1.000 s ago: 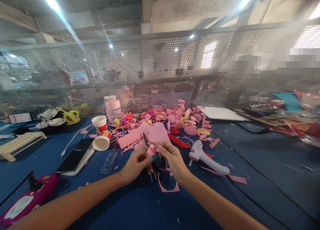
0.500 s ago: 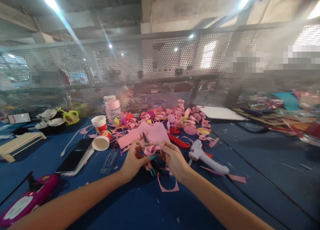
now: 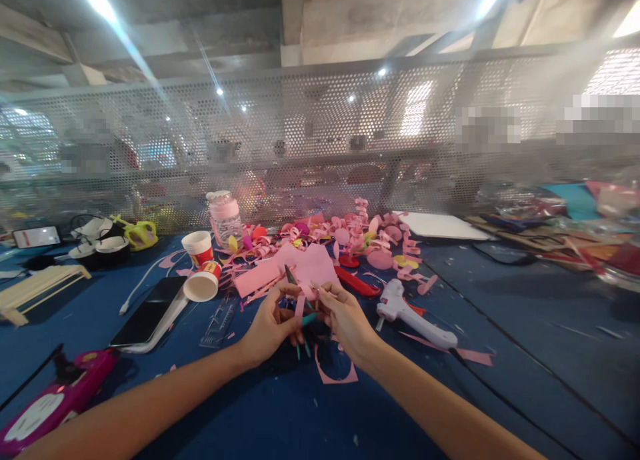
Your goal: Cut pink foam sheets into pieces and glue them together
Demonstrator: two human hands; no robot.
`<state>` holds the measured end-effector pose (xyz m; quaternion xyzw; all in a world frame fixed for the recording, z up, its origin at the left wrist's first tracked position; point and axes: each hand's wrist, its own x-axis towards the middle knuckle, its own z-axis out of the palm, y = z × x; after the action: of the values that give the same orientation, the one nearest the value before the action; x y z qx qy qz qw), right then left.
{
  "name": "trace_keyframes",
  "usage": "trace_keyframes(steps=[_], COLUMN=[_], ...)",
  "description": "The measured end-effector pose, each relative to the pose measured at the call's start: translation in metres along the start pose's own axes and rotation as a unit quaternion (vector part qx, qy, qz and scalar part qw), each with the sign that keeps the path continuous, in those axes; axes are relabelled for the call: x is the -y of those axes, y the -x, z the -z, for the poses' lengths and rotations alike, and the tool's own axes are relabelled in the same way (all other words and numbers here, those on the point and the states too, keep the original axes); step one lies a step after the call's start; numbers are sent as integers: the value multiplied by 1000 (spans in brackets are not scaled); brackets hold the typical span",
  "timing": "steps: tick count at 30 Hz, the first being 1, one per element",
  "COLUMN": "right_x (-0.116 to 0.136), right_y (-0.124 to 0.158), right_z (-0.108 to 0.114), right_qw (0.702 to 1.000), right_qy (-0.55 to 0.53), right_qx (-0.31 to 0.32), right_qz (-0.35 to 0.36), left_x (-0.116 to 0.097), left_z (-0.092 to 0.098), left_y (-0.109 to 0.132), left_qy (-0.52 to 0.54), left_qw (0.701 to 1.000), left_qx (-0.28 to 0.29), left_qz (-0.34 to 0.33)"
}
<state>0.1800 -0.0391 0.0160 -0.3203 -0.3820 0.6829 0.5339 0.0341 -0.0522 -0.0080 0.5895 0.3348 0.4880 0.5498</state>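
My left hand [image 3: 273,323] is closed around a slim dark-tipped tool [image 3: 291,275] with teal handles; my fingers hide its middle, so I cannot tell its exact kind. The tip points up and away from me. A narrow pink paper strip [image 3: 300,307] hangs down beside my left fingertips. My right hand [image 3: 345,313] pinches the strip's other part, thumb and forefinger pressed together close to the left fingers. Just beyond both hands lie pink paper sheets [image 3: 315,263]. Below them on the table is a pink paper offcut [image 3: 340,379] with a round hole.
Curled pink paper pieces [image 3: 385,257] are heaped at the back. A white glue gun [image 3: 417,319] and a red cutter [image 3: 357,283] lie to the right. Leftward are paper cups [image 3: 201,283], a phone [image 3: 150,313], a clear bottle [image 3: 226,220] and a magenta device [image 3: 60,400].
The pink strip, looped between my hands before, now hangs straighter by the left fingers. The teal handles have shifted slightly, while both hands stay nearly in place.
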Motion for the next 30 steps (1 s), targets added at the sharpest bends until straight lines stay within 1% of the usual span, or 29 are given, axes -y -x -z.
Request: trace_keyframes(steps=[3,5,9,11,13,17,19,22,27,30], right_x=[1,3,6,6,6,3,3,3,-2,-8], right_y=[0,-1,-2,-3,-3,-4,-4,-5,-2,3], right_z=[1,2,4,4,4,5,6,7,6,3], right_qw=[1000,999,1000,1000,999,994,991,987,969,964], right_qy=[-16,-25,-18,-4,16,65,79,99,176,200], right_qx=[-8,-7,-3,-11,-22,-38,-49,-59,-43,-27], right_qz=[-21,-21,1,15,33,78,92,111,166,175], left_x=[0,-1,-4,-6,-6,-3,-2,-3,-8,-8], left_z=[0,-1,-2,-3,-3,-3,-4,-5,-4,-3], left_y=[1,1,2,2,2,3,3,3,3,3], left_qy=[-7,-11,-19,-25,-25,-5,-1,2,39,41], left_qw=[1000,999,998,997,996,998,998,999,998,998], left_qx=[16,23,49,65,74,62,55,43,46,47], left_qz=[13,19,35,41,33,-13,-24,-16,0,6])
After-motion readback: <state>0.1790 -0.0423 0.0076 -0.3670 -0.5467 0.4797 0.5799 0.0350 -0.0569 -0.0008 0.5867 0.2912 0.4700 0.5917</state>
